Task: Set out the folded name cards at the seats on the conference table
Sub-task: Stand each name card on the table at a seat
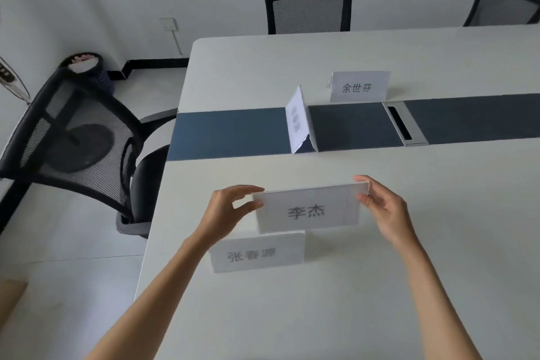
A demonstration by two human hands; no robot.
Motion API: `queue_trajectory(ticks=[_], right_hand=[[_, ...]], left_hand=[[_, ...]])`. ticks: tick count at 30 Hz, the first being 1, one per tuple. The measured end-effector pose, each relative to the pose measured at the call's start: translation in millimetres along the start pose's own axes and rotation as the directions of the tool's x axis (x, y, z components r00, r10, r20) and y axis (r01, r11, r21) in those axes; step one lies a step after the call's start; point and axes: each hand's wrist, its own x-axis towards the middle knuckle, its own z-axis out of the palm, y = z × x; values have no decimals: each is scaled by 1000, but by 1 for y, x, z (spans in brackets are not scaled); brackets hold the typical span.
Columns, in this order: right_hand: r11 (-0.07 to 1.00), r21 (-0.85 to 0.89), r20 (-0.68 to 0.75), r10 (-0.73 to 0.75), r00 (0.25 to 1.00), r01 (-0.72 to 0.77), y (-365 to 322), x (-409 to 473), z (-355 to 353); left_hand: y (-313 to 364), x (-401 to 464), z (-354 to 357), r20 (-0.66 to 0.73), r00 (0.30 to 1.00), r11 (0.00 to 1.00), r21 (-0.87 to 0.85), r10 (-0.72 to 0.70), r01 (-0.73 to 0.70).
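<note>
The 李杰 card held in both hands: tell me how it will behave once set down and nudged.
The 李杰 card looks like thin folded paper, so probably light and floppy. The left hand and right hand pinch its ends. Standing as a tent, it would likely slide or tip easily.

Both bare forearms reach forward; left hand (230, 207) and right hand (382, 207) each in pinching grip

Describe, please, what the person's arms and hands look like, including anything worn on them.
Both forearms are bare up to the frame edge: no sleeves show. The left hand and right hand wear no gloves, and no watch, bracelet or ring is visible. The fingers are slim, with short nails.
</note>
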Motion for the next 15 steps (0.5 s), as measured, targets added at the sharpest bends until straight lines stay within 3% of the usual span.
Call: queue_trajectory(ticks=[4, 8, 15], right_hand=[[1000, 11, -143, 14, 990, -13, 17, 8, -46], [991, -3, -184, 131, 974, -134, 64, 10, -73], [957, 49, -206, 289, 935, -285, 113, -5, -71]], left_hand=[[29, 48, 43, 100, 994, 999, 0, 45, -45], [34, 75, 96, 239, 971, 990, 125, 27, -59], [17, 74, 143, 304, 946, 988, 132, -116, 79]])
